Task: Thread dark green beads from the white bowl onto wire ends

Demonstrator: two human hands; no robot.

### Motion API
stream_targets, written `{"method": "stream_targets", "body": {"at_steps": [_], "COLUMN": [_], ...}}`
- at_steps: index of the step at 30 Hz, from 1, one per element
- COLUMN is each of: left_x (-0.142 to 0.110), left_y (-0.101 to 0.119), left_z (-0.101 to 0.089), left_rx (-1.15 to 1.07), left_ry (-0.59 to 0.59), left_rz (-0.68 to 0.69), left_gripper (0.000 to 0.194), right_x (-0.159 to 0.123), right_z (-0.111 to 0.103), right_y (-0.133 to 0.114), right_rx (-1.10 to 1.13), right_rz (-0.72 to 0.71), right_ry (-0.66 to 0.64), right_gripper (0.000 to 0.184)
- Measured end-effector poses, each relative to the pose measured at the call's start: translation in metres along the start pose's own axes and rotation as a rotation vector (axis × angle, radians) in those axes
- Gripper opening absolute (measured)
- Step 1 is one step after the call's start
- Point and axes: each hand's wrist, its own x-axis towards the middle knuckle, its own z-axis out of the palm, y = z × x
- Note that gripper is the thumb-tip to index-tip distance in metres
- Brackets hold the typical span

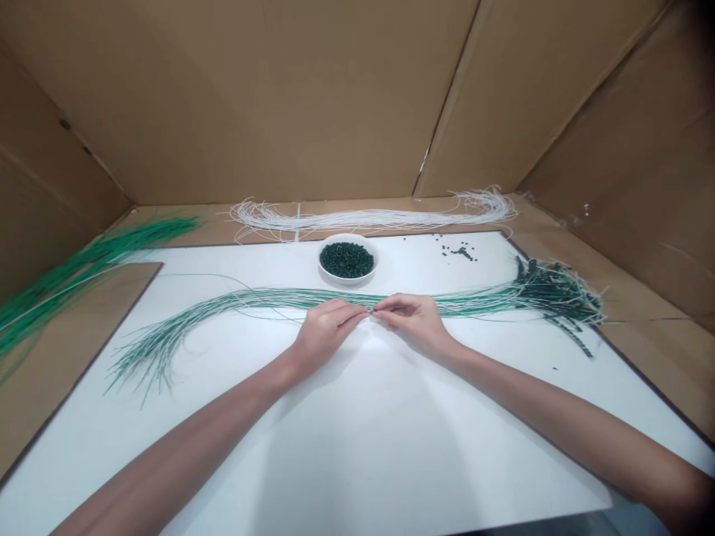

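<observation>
My left hand (324, 331) is closed in a pinch, with a thin strand (268, 309) running out of it to the left. Facing it, the fingertips of my right hand (413, 318) pinch a tiny dark thing that looks like a bead. The two pinches nearly meet, and the fingers partly hide what lies between them. Just behind the hands stretches a long bundle of green and white strands (480, 301). Its right end carries a thick cluster of dark green beaded lengths (558, 290); the left end fans out loose. A white bowl (347, 281) of dark green beads (347, 259) stands beyond my hands.
White strands (369, 219) lie along the back by the cardboard wall (279, 97). Loose dark beads (463, 253) are scattered right of the bowl. Bright green strands (106, 253) rest at the left, over cardboard. A white board (357, 447) covers the work surface.
</observation>
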Motion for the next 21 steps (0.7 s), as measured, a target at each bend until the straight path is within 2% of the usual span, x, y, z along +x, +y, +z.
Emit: {"method": "stream_targets", "body": {"at_steps": [6, 21], "left_x": [-0.0026, -0.0017], "left_y": [-0.0025, -0.0018], "left_z": [0.0012, 0.0012], "left_rx": [0.016, 0.001], "left_ry": [-0.031, -0.044], "left_rz": [0.024, 0.014], "left_gripper": [0.013, 0.014], "right_x": [0.0006, -0.0004], "right_z": [-0.0006, -0.0006], "right_y": [0.0001, -0.0026], "right_rx": [-0.075, -0.054], "right_rz": [-0.023, -0.024], "right_ry": [-0.048, -0.054], "right_gripper": [0.02, 0.02]}}
